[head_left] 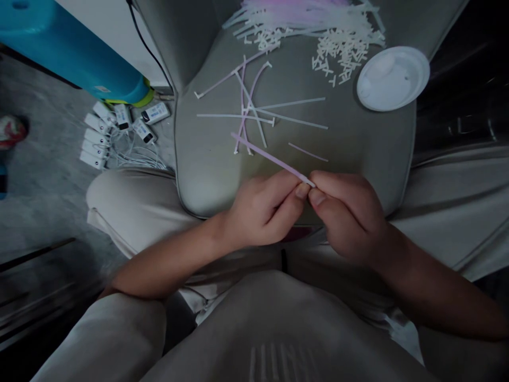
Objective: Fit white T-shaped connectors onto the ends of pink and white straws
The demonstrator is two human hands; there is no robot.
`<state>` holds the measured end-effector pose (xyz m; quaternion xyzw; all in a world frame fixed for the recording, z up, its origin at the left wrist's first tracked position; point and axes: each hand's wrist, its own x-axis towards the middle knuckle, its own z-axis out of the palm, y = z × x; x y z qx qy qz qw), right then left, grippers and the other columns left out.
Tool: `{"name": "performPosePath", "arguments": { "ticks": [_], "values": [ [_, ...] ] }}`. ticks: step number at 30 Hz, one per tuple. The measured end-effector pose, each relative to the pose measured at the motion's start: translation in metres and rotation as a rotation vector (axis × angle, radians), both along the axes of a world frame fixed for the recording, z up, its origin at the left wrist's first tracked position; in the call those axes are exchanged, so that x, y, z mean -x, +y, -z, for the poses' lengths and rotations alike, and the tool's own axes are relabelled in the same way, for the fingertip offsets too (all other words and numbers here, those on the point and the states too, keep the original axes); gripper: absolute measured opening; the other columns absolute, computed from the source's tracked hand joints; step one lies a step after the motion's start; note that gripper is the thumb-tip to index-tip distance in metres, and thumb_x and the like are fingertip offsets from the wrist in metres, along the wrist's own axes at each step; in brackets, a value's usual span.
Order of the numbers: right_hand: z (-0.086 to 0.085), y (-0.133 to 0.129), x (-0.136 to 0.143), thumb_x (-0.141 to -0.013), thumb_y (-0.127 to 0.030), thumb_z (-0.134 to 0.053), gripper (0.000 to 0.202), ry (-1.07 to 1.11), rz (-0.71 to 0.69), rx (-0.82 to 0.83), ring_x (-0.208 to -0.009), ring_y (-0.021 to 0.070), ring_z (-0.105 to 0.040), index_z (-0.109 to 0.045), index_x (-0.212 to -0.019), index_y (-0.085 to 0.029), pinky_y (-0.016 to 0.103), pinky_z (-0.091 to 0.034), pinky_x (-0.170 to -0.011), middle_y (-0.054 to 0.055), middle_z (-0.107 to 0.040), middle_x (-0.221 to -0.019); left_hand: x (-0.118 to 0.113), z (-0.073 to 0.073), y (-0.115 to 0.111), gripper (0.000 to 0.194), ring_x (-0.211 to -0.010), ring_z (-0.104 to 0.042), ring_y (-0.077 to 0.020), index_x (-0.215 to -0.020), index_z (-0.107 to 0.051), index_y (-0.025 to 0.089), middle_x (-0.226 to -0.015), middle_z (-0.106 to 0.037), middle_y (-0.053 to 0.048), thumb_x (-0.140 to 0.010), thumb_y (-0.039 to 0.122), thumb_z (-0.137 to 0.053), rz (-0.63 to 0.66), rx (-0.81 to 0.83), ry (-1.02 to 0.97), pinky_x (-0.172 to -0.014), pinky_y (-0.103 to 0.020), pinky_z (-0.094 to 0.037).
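Note:
A thin pink plastic tube (270, 156) slants up and to the left out of my fingertips, over the seat of a grey chair (207, 180). My left hand (268, 207) is closed, pinching it near its lower end between thumb and forefinger. Right beside it, my right hand (350, 212) pinches the whitish tip, which looks like a small white connector (312, 184) mostly covered by the fingers. Just beyond lie several pale tubes (294, 103), some joined by white connectors. A short thin pink piece (308, 152) rests apart from them on the seat.
At the seat's back are a heap of pale and pink tubes (294, 16) and a pile of small white T-shaped connectors (344, 50). A white bowl (393, 79) stands at the right edge. White adapters with cables (95, 140) lie on the floor, near a blue container (79, 48).

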<state>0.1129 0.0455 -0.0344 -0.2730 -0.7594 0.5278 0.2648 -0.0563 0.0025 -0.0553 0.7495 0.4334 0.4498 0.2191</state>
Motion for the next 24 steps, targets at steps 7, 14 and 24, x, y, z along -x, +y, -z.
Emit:
{"name": "performPosePath", "arguments": {
  "ticks": [7, 14, 24],
  "values": [
    [0.0, -0.0028, 0.0019, -0.098, -0.014, -0.041, 0.036, -0.017, 0.049, 0.005, -0.052, 0.0126, -0.032, -0.027, -0.067, -0.025, 0.034, -0.027, -0.058, -0.006, -0.031, -0.057, 0.0011, 0.0, 0.0023, 0.028, -0.051, -0.048, -0.0083, -0.076, -0.042, 0.022, -0.061, -0.049, 0.005, -0.103, 0.02, -0.043, 0.008, -0.001, 0.033, -0.049, -0.025, -0.034],
    [-0.0024, -0.0022, 0.002, -0.098, -0.013, -0.042, 0.037, 0.009, 0.053, 0.012, -0.053, 0.0118, -0.031, -0.028, -0.067, -0.025, 0.033, -0.029, -0.057, -0.006, -0.031, -0.057, 0.0007, 0.0008, 0.0017, 0.027, -0.05, -0.045, -0.0076, -0.076, -0.043, 0.022, -0.06, -0.047, 0.005, -0.103, 0.019, -0.044, 0.01, -0.007, 0.011, -0.048, -0.024, -0.033],
    [-0.0062, -0.0016, -0.0009, -0.098, -0.014, -0.041, 0.035, -0.055, 0.029, -0.042, -0.05, 0.0127, -0.025, -0.026, -0.068, -0.025, 0.036, -0.026, -0.058, -0.007, -0.027, -0.056, -0.0013, 0.0011, 0.0, 0.026, -0.051, -0.046, -0.0074, -0.078, -0.043, 0.022, -0.06, -0.046, 0.005, -0.104, 0.019, -0.042, 0.03, 0.028, -0.052, -0.049, -0.022, -0.037]
  ]
}}
